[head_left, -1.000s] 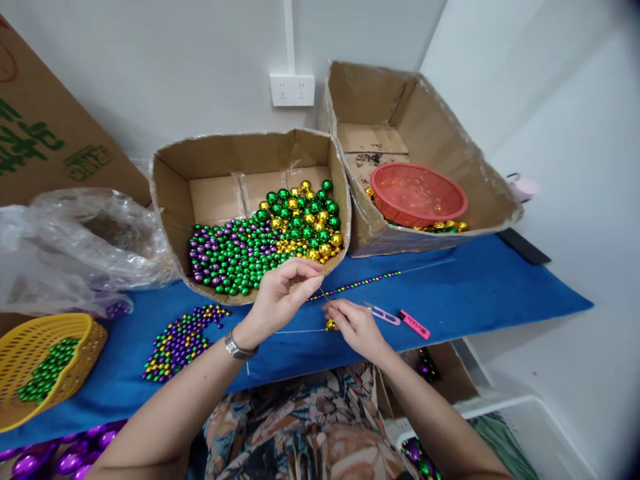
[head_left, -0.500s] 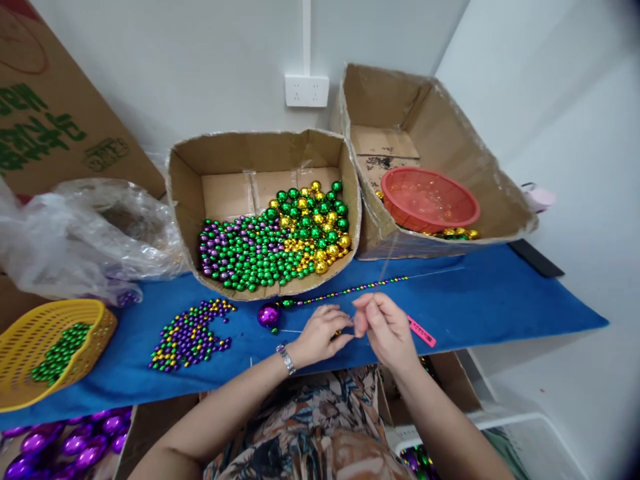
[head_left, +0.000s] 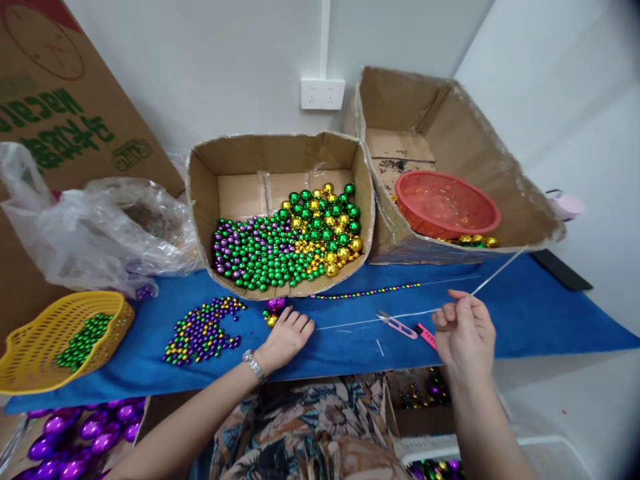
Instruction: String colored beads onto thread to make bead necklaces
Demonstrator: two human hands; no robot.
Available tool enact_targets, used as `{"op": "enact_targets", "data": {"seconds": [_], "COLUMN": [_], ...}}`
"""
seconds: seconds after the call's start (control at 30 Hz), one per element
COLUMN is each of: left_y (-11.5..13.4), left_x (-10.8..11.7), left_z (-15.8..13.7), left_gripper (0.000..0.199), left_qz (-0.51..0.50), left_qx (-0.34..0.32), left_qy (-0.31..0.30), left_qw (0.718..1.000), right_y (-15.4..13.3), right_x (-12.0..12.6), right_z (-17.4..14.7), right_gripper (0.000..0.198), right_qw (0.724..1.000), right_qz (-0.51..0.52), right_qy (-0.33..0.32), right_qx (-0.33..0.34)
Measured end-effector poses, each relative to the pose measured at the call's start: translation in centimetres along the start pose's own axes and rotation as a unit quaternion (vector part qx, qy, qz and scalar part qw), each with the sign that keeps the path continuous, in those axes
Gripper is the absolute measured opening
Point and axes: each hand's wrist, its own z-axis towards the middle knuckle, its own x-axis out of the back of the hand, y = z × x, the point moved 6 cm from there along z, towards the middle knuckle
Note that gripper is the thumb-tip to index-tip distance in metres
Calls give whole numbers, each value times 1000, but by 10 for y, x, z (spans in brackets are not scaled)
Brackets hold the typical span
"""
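My right hand is closed in a pinch on a white string. The string runs almost straight over the table to my left hand, and its free end sticks up past my right fingers. My left hand lies palm down with fingers curled over the string's beaded end; its fingertips are partly hidden. Beside them sit a gold bead, small green beads and a large purple ball. Behind the string lies a strand of small beads. Pink-handled thread snips and a pink cutter rest near my right hand.
A cardboard box of beads stands behind my hands. To its right, another box holds a red basket. Loose beads and a yellow basket lie left on the blue cloth. Large purple balls sit below.
My hands were close together at the middle. My right hand has moved right, drawing the string out, and my left has moved left to the beads. The thread snips now show on the cloth.
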Motion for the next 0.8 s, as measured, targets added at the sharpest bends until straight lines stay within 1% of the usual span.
{"op": "enact_targets", "data": {"seconds": [0.1, 0.27, 0.37, 0.5, 0.63, 0.8], "left_y": [-5, 1, 2, 1, 0, -3], "left_x": [-1, 0, -2, -1, 7, 16], "left_z": [-8, -18, -25, -33, -42, -54], "left_gripper": [24, 26, 27, 31, 35, 38], "left_qz": [-4, -46, -53, -45, -36, -38], "left_qx": [5, 21, 35, 36, 29, 39], "left_qy": [18, 51, 45, 24, 8, 8], "left_qw": [1000, 997, 997, 998, 999, 998], "right_y": [1, -7, -15, -20, -16, -9], "right_x": [2, 8, 12, 12, 5, -4], "right_z": [0, 7, 14, 20, 17, 9], "right_gripper": [27, 28, 27, 26, 25, 26], "right_qw": [1000, 999, 999, 999, 1000, 1000], "right_qz": [-5, -25, -29, -24, -24, -31], "right_qy": [9, 22, 30, 30, 11, -1], "right_qx": [1, 8, 21, 22, 11, -4]}}
